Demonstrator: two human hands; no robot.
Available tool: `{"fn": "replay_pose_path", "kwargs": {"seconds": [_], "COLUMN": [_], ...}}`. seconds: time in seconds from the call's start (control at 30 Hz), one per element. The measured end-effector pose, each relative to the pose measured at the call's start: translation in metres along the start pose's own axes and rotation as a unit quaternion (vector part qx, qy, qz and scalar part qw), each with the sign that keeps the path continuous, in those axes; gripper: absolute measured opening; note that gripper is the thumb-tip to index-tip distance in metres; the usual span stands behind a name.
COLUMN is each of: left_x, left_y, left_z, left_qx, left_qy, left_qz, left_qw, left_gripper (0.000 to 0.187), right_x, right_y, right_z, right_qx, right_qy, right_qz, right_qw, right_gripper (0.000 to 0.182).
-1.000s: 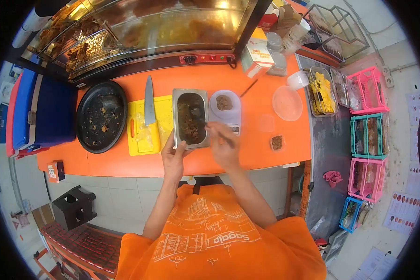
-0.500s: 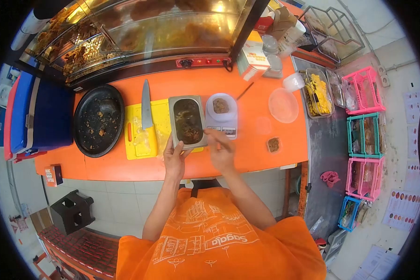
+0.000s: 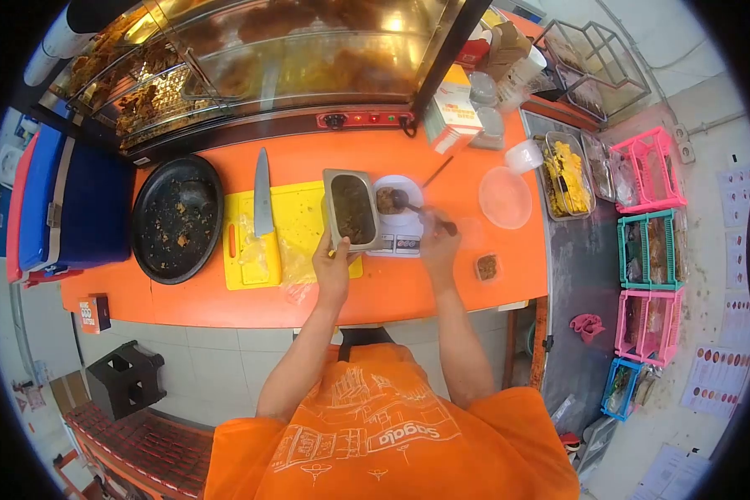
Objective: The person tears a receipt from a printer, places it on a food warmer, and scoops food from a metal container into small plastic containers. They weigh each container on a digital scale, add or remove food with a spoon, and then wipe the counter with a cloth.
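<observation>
My left hand [image 3: 332,270] grips the lower edge of a steel food pan [image 3: 348,188], which is tilted and has dark brown filling at its bottom. In my right hand [image 3: 437,245] is a dark spoon [image 3: 401,199]. Its bowl is over a small portion of brown filling [image 3: 386,202] on the white kitchen scale [image 3: 397,243]. Left of the pan, a large knife [image 3: 262,192] lies on the yellow cutting board [image 3: 296,198], with crumpled clear plastic beside it. A small clear tub of brown filling [image 3: 487,267] sits to the right.
A black oval pan [image 3: 144,242] with crumbs is at the left, beside a blue cooler box [image 3: 92,196]. A heated glass display case [image 3: 308,62] spans the back. On the right are a round clear lid [image 3: 506,197] and a glass dish of yellow food [image 3: 566,171].
The spoon in my right hand has moved from the steel pan, right and upward, to the scale. My left hand has shifted the pan right and tilted it.
</observation>
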State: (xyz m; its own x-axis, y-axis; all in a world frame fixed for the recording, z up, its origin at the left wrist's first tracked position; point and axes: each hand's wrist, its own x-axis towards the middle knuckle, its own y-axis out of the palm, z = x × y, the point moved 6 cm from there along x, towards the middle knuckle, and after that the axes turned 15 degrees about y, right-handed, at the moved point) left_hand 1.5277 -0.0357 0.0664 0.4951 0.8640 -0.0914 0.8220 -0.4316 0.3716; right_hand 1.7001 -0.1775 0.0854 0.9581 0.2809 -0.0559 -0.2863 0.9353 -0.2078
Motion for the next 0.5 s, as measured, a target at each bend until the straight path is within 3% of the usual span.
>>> {"fn": "replay_pose_path", "kwargs": {"seconds": [0.2, 0.3, 0.43, 0.5], "left_x": [0.003, 0.005, 0.013, 0.011], "left_y": [0.006, -0.002, -0.008, -0.002], "left_z": [0.004, 0.011, 0.024, 0.012], "left_qx": [0.07, 0.1, 0.202, 0.226], "left_qy": [0.017, 0.036, 0.101, 0.108], "left_qz": [-0.006, -0.002, 0.025, 0.024], "left_qw": [0.997, 0.994, 0.974, 0.968], "left_gripper": [0.041, 0.041, 0.041, 0.041], "right_x": [0.007, -0.001, 0.015, 0.016], "right_y": [-0.002, 0.003, -0.004, -0.008], "right_z": [-0.011, 0.003, -0.034, -0.045], "right_qx": [0.036, 0.027, -0.01, 0.126], "right_qy": [0.031, -0.004, 0.02, 0.145], "right_qz": [-0.011, 0.002, -0.014, -0.027], "right_qw": [0.999, 1.0, 1.0, 0.981], "right_gripper": [0.027, 0.027, 0.026, 0.027]}}
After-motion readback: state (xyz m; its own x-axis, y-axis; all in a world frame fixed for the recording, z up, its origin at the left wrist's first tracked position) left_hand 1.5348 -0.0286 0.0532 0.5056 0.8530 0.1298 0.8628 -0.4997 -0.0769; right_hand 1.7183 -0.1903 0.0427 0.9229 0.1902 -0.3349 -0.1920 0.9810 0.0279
